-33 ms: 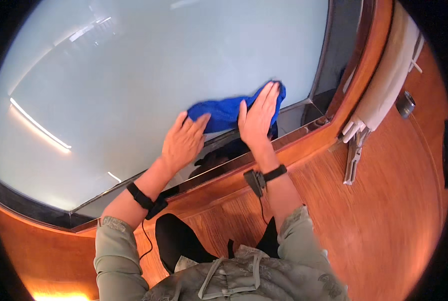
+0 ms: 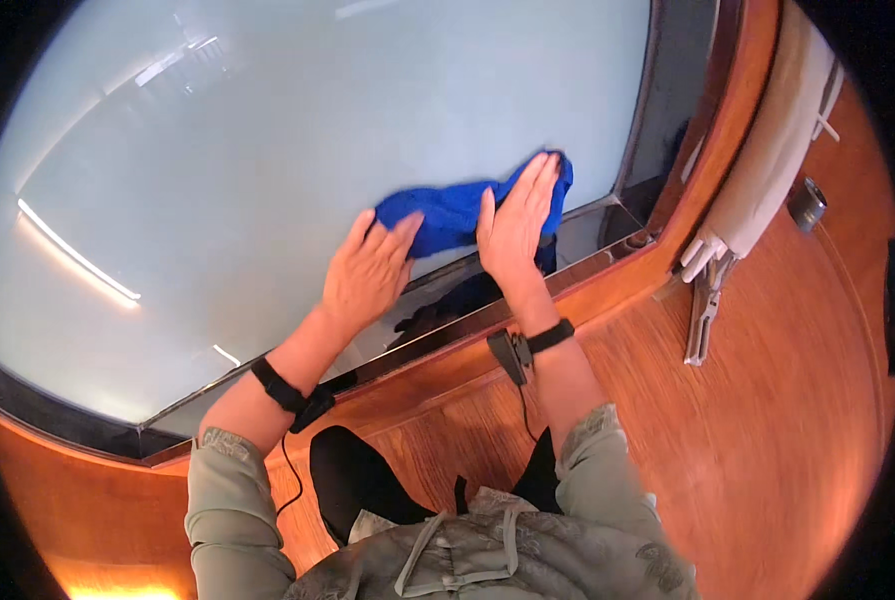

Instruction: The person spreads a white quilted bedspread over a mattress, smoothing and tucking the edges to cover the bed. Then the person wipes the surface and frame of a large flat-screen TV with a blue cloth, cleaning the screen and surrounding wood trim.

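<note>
A blue cloth lies bunched lengthwise on the pale, glossy tabletop, close to its near dark border. My right hand rests flat over the cloth's right end, fingers stretched out and pointing away from me. At the left end, my left hand is spread, with its fingertips touching the cloth and part of its fingers slightly blurred. Neither hand is wrapped around the cloth. Folds under the right palm are hidden.
A wooden rim edges the tabletop. To the right stands a pale cushioned chair part with a metal bracket below it. A small dark cylinder is farther right, over the wooden floor. Black straps with cables circle both my wrists.
Both hands and the cloth have shifted very slightly away from me across the tabletop. Their hold on the cloth looks the same.
</note>
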Motion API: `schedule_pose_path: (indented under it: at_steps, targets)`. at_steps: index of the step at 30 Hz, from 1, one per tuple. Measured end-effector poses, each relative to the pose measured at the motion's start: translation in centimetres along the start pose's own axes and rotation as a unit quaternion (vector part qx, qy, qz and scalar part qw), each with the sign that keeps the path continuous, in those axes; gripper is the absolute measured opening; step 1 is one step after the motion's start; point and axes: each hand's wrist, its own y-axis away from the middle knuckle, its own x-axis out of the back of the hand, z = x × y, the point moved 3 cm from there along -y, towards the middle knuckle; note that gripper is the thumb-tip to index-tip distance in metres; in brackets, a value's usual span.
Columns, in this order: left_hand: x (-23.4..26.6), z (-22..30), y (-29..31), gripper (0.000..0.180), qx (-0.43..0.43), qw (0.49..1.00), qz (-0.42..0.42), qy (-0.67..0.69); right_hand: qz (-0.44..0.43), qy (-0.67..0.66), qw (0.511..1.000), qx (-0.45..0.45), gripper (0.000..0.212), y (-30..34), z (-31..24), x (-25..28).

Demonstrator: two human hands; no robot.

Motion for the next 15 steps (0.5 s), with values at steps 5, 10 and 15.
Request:
schedule_pose_path:
  at_steps: [5,10,15]
  targets:
    - [1.3,0.5,-7.2,0.057,-0.060,0.991,0.119,-0.010,0.029,-0.052,0.997,0.047,0.077,-4.5,-0.2,1.0]
    - [-2.2,5.4,-11.5,0.049,-0.134,0.985,0.097,0.040,0.008,0.055,0.998,0.035,0.071,-3.6,8.8,1.2]
    - [-4.2,8.2,-13.7,0.044,-0.166,0.972,0.130,0.106,-0.070,-0.083,0.993,-0.044,0.060,-1.4,11.4,4.6]
